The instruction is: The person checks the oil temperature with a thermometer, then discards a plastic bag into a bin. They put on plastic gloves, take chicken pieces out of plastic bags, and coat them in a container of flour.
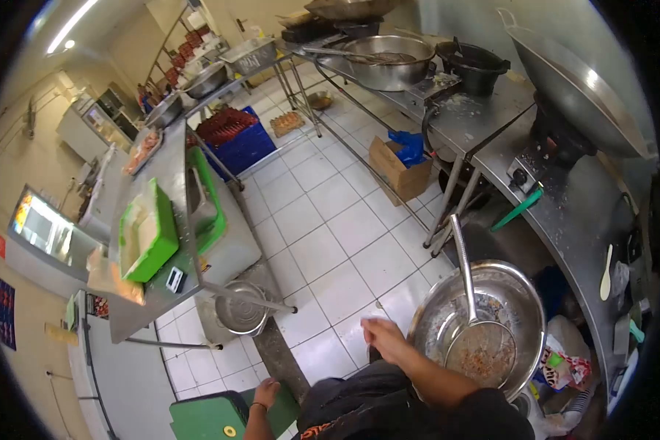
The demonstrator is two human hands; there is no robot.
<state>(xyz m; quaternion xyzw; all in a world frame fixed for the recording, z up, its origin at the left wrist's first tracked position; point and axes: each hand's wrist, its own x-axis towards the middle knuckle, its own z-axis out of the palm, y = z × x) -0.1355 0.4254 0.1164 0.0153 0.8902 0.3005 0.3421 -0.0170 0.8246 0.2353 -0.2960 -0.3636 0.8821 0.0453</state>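
Observation:
My right hand (383,339) hangs over the tiled floor in front of my body, its fingers curled in and nothing visible in them. My left hand (268,394) is low at my side, fingers curled, above a green lid or board (209,414); I see nothing in it. Right of my right forearm stands a large steel basin (524,293) with food bits on its bottom. A long-handled mesh skimmer (481,356) rests in the basin, its handle (462,253) leaning up over the far rim. Neither hand touches the skimmer.
A steel counter (565,213) on the right carries a large wok (579,88) on a burner and a green-handled tool (517,209). On the left, a steel table (170,161) holds a green tray (170,238). A steel pot (242,308) and a cardboard box (403,176) stand on the floor.

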